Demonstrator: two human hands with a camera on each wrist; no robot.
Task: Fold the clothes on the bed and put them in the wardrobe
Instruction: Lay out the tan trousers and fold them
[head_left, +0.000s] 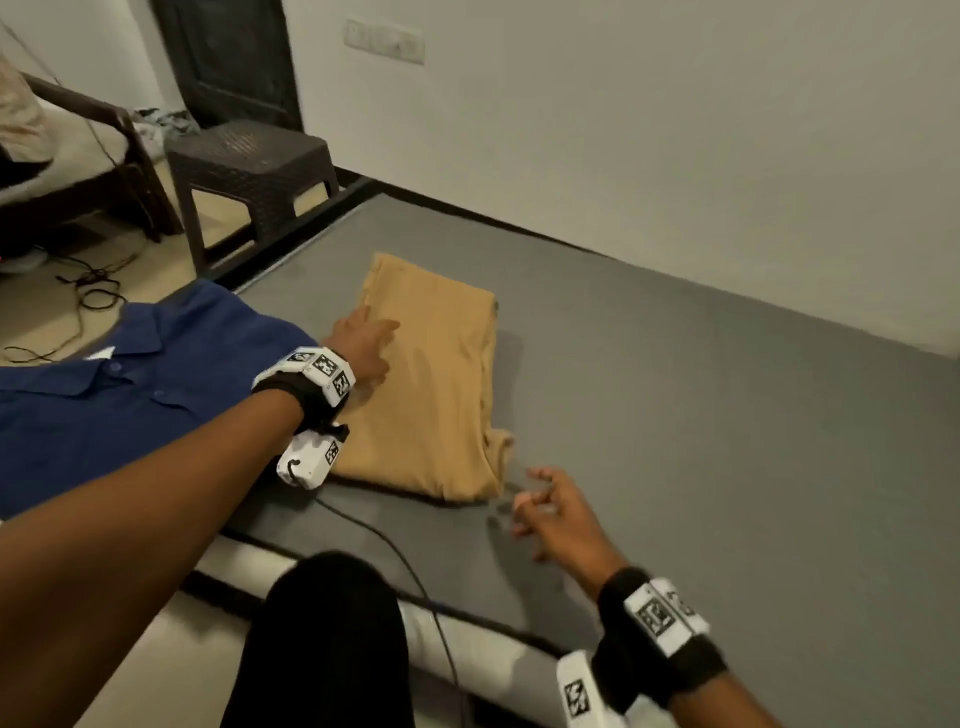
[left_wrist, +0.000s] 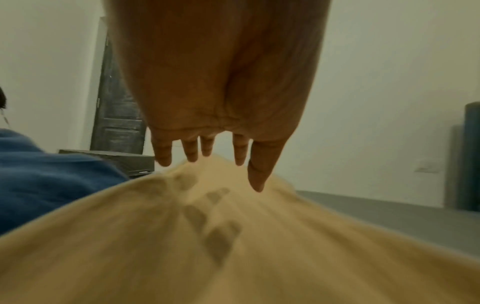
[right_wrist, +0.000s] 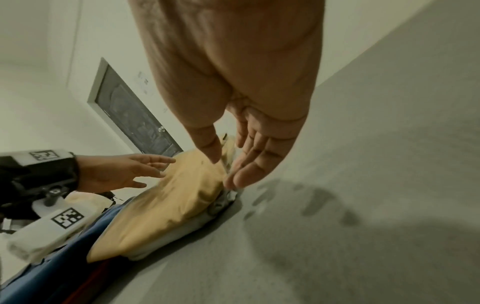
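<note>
one soft tan garment (head_left: 431, 384), folded rectangular.

On the bed (head_left: 675, 415), the folded garment (head_left: 436, 395) lies right of the shirt (head_left: 130, 395), stool (head_left: 249, 166) behind.

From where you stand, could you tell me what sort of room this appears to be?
Most likely a bedroom in a home: a bed with a grey sheet stands against the wall, a folded tan garment and a blue shirt lie on it, and a dark door is nearby.
</note>
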